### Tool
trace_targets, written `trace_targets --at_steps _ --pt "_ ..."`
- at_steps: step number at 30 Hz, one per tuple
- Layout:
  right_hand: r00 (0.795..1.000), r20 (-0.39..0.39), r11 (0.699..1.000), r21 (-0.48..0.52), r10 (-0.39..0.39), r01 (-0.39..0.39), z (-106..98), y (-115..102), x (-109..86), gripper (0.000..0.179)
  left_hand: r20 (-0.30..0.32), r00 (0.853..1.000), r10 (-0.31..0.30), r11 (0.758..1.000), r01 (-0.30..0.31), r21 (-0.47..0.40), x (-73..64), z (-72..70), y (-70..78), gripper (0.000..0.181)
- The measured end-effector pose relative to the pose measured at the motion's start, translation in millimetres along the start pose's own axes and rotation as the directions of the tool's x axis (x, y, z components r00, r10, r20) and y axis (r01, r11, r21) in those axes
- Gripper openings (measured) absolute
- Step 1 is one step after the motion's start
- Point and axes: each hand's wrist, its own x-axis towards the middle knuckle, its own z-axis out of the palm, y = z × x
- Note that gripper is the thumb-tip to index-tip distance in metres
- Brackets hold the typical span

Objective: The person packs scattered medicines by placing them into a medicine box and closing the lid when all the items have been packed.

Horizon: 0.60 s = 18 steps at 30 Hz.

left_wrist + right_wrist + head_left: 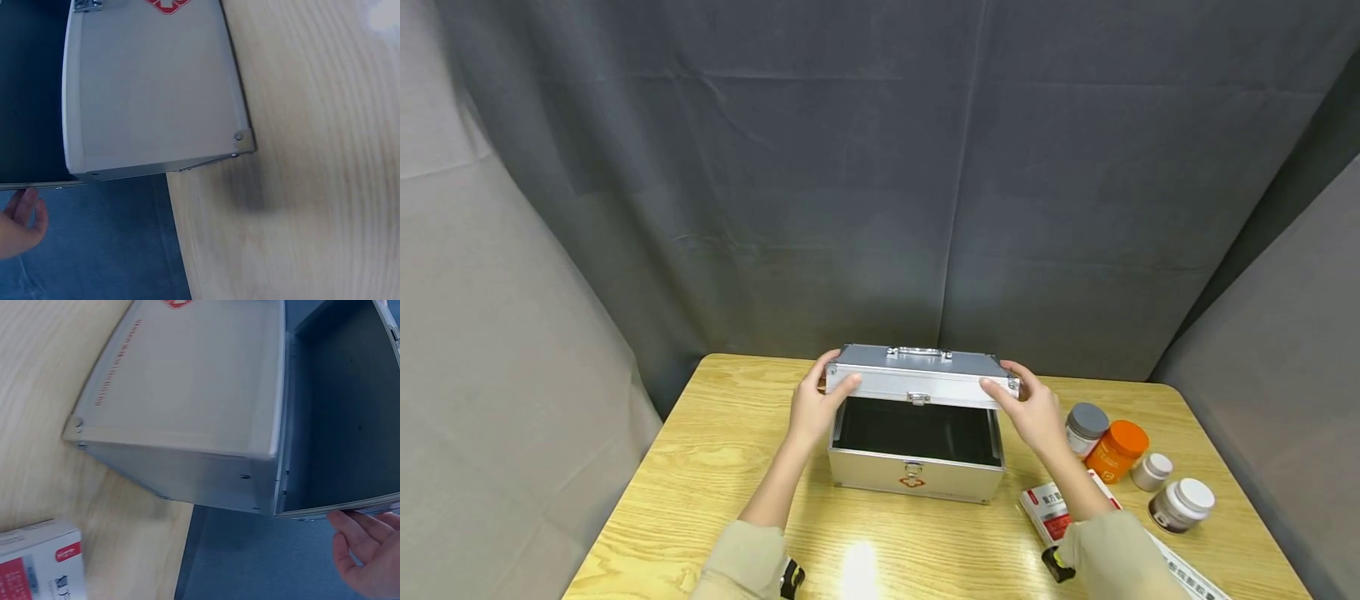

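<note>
A silver first-aid box (880, 473) with a red cross emblem stands on the table, its lid (880, 381) partly raised on the far side. The dark interior (917, 431) shows between lid and box. My left hand (811, 410) grips the lid's left end, thumb on the front face and fingers behind. At the opposite end, my right hand (1032, 414) holds the lid the same way. Curled fingertips lie along the lid's rim in both wrist views. A metal latch (918, 398) hangs from the lid's front, and a carrying handle (919, 352) is on its top.
Right of the box stand a grey-capped bottle (1087, 423), an orange jar (1120, 450), a small white-capped bottle (1152, 472) and a larger white-lidded jar (1182, 505). A red-and-white medicine carton (1047, 510) lies partly under the right forearm. Grey curtains (820, 208) surround the table (700, 467).
</note>
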Motion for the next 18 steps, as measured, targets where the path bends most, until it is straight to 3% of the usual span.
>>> trace_targets --at_steps 18 --pt "0.997 0.040 0.996 -0.071 0.064 -0.061 -7.6 -20.8 23.1 0.070 -0.006 0.998 -0.061 0.989 0.062 0.131 29.0 -2.8 17.2 0.056"
